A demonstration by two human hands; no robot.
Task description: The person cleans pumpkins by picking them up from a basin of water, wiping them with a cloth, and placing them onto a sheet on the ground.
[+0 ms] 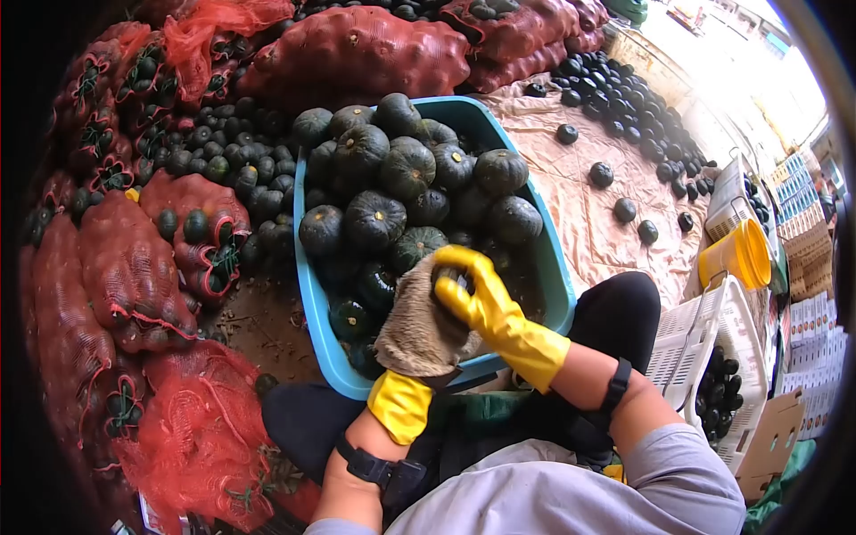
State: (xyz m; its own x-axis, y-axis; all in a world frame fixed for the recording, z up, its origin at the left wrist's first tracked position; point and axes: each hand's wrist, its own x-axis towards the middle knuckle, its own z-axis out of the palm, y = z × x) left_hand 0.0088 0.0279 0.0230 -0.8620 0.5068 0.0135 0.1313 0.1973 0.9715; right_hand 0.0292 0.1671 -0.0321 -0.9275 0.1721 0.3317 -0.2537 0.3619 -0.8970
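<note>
A blue tub piled with dark green pumpkins stands in front of me. My right hand, in a yellow rubber glove, has its fingers curled round a small dark pumpkin above the tub's near part. Against the same pumpkin lies a brown cloth mitt, which covers my left hand over a yellow glove. The left fingers are hidden inside the mitt. Most of the held pumpkin is hidden between the two hands.
Red mesh sacks full of pumpkins line the left and back. Loose pumpkins lie on a tan sheet at the right. White crates, a yellow bucket and stacked cartons stand farther right.
</note>
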